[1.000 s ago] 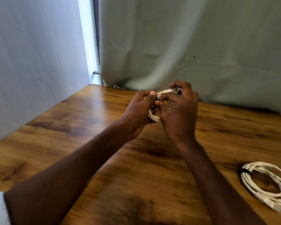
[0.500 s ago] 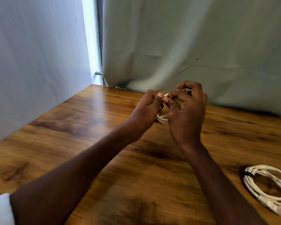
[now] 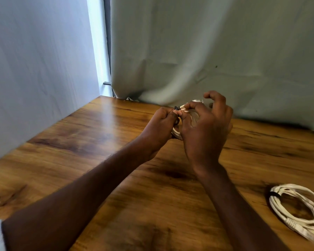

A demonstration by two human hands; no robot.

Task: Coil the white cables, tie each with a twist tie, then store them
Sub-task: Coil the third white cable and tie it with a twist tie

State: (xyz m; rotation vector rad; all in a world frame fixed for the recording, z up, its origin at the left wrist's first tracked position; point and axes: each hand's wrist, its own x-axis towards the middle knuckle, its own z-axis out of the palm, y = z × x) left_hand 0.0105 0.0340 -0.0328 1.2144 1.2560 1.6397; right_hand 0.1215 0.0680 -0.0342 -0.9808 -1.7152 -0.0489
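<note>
I hold a small coiled white cable (image 3: 176, 133) up above the wooden table (image 3: 98, 142), between both hands. My left hand (image 3: 161, 125) pinches a black twist tie (image 3: 176, 107) at the top of the coil. My right hand (image 3: 205, 131) grips the coil from the right, thumb and forefinger pinching the strands beside the tie, the other fingers curled and lifted. Most of the coil is hidden behind my hands. A second coiled white cable (image 3: 297, 211), bound with a black tie (image 3: 274, 194), lies on the table at the lower right.
A grey curtain (image 3: 207, 51) hangs behind the table's far edge. A pale wall (image 3: 34, 69) runs along the left side, with a bright gap between them. No storage container is in view.
The black tie end now shows between my fingertips at the top of the coil. My right hand's outer fingers have lifted and spread. Both hands stay together at the coil.
</note>
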